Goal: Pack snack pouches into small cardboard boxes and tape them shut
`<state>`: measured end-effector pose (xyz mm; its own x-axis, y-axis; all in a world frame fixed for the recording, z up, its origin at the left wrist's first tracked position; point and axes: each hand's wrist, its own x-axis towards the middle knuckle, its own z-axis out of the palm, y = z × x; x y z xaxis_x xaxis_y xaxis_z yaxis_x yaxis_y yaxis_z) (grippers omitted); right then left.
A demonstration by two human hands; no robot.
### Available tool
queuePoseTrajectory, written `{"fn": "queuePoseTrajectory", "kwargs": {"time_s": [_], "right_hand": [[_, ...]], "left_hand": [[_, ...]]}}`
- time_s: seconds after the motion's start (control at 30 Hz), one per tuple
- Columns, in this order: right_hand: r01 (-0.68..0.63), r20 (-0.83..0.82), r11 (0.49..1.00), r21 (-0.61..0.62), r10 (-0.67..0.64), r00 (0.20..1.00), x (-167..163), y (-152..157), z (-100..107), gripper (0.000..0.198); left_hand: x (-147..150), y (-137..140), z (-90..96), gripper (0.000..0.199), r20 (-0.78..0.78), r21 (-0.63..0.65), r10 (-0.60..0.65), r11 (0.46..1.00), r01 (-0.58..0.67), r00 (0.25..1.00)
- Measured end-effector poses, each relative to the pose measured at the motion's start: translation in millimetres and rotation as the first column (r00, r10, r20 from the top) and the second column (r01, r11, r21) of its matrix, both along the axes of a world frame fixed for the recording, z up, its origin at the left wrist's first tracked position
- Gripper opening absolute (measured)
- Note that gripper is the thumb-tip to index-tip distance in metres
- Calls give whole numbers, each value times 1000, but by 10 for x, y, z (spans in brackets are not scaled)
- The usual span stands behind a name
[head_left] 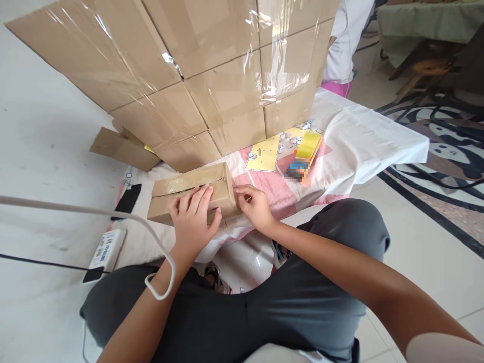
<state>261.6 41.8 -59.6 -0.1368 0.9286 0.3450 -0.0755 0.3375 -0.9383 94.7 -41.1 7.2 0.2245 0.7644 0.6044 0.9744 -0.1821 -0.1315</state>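
Note:
A small closed cardboard box (223, 182) with clear tape along its top seam lies on the cloth-covered table (363, 131). My left hand (194, 214) rests on the box with fingers spread over the top and the thumb by the near side. At the box's right end is my right hand (255, 204), its fingers curled and thumb close to them. Whatever is between those fingertips is too small to make out. To the right of the box lie a yellow patterned sheet (263, 154) and a yellow and orange packet (308, 147), partly blurred.
Taped cardboard boxes (227, 96) form a tall stack just behind the small box. An open carton (123, 148) sits at the left, near a black item (128, 199) and a white power strip (108, 249). A pale cable (124, 214) crosses my left forearm. Another person (344, 45) is behind the stack.

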Motion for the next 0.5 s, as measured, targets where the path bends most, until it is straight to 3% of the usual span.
{"fn": "queuePoseTrajectory", "kwargs": {"time_s": [0.17, 0.33, 0.5], "right_hand": [[-138, 8, 984, -109, 140, 990, 165, -38, 83, 42], [-217, -23, 945, -247, 218, 976, 320, -45, 318, 32], [-280, -100, 884, -375, 261, 960, 330, 29, 498, 6]], "left_hand": [[33, 19, -41, 53, 45, 76, -16, 997, 13, 999], [53, 35, -39, 51, 69, 84, -22, 996, 17, 997], [43, 30, -31, 49, 79, 78, -22, 997, 15, 997]]}}
